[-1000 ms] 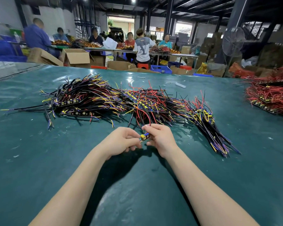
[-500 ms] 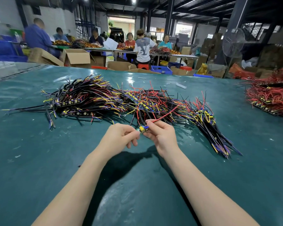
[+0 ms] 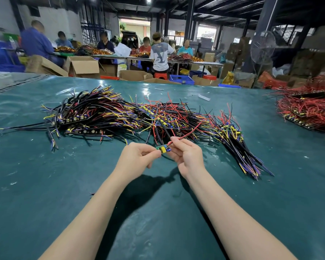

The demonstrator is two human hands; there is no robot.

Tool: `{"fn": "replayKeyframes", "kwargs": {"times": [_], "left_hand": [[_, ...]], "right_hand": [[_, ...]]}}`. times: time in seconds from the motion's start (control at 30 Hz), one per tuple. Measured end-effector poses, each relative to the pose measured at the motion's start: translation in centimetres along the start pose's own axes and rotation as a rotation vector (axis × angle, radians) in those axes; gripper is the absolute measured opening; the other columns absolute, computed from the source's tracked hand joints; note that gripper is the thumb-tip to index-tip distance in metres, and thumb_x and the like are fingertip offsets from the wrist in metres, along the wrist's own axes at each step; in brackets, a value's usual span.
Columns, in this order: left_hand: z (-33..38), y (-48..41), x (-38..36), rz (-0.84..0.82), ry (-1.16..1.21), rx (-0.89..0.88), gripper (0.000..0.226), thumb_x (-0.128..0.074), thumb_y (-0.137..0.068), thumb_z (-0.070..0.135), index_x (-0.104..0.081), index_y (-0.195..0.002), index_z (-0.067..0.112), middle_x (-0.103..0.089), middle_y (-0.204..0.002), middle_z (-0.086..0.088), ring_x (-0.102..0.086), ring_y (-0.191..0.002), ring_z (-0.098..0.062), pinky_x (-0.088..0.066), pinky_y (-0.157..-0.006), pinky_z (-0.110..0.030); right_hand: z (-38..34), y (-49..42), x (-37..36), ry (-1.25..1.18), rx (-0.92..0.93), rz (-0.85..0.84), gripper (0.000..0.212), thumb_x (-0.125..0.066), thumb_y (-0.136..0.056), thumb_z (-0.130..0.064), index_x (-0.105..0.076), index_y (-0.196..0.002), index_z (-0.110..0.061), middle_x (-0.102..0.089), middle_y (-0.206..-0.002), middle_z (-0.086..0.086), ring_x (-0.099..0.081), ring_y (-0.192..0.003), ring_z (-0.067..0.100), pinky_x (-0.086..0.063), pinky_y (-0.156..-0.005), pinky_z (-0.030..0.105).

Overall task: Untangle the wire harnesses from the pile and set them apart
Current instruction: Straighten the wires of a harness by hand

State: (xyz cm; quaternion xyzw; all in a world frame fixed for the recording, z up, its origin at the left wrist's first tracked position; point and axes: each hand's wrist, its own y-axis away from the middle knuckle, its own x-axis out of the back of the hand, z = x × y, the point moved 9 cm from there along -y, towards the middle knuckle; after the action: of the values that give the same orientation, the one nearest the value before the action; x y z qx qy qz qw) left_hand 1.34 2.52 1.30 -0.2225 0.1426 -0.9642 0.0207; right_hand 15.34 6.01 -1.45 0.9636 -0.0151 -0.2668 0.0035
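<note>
The left hand (image 3: pixel 137 156) pinches the small green circuit board (image 3: pixel 163 148), just nearside of the tangled pile of black, red and yellow wire harnesses (image 3: pixel 120 115). The right hand (image 3: pixel 187 156) pinches its thin red wire (image 3: pixel 190 132), slanting rightward into that pile. The teal tabletop (image 3: pixel 45 194) nearside of the pile offers pulling room.

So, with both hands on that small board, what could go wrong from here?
1. The red wire runs from the right hand back into the pile. A hard pull may drag more of the tangle along or strain the wire's joint at the small green board.
2. The left hand only pinches the board's edge, so it could slip free.
</note>
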Motion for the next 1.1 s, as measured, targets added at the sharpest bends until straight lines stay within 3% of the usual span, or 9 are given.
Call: {"fn": "replayKeyframes", "kwargs": {"times": [0.57,0.73,0.93,1.1], "left_hand": [[-1.8,0.6,-2.1,-0.165,0.417,0.147,0.023,-0.054,-0.09,0.008,-0.067,-0.071,0.008,-0.042,-0.039,0.007,-0.026,-0.032,-0.001,-0.018,-0.035,-0.011],[-1.8,0.9,-2.6,-0.214,0.439,0.165,0.023,-0.052,-0.09,0.006,-0.066,-0.073,0.005,-0.042,-0.039,0.006,-0.024,-0.031,-0.001,-0.017,-0.035,-0.011],[-1.7,0.9,-2.8,-0.224,0.411,0.17,0.023,-0.052,-0.091,0.006,-0.066,-0.072,0.006,-0.042,-0.039,0.006,-0.027,-0.03,0.0,-0.019,-0.034,-0.01],[-1.7,1.0,-2.9,-0.239,0.357,0.167,0.025,-0.054,-0.09,0.007,-0.068,-0.069,0.01,-0.043,-0.039,0.007,-0.029,-0.032,-0.002,-0.019,-0.036,-0.011]], "right_hand": [[-2.1,-0.9,2.8,-0.127,0.123,0.086,0.021,-0.057,-0.085,0.004,-0.059,-0.07,-0.009,-0.065,-0.051,-0.001,-0.063,-0.047,0.008,-0.052,-0.046,0.017],[-2.3,-0.8,3.3,-0.163,0.115,0.132,0.022,-0.058,-0.084,0.005,-0.056,-0.069,-0.011,-0.063,-0.049,-0.003,-0.062,-0.044,0.006,-0.049,-0.042,0.016],[-3.7,-0.8,3.8,0.016,0.303,0.227,0.024,-0.059,-0.082,0.01,-0.058,-0.068,-0.009,-0.06,-0.046,-0.005,-0.058,-0.043,0.005,-0.05,-0.043,0.017],[-4.7,-0.8,5.4,0.028,0.378,0.335,0.025,-0.059,-0.081,0.013,-0.057,-0.066,-0.007,-0.059,-0.048,-0.005,-0.057,-0.044,0.004,-0.05,-0.044,0.018]]}}
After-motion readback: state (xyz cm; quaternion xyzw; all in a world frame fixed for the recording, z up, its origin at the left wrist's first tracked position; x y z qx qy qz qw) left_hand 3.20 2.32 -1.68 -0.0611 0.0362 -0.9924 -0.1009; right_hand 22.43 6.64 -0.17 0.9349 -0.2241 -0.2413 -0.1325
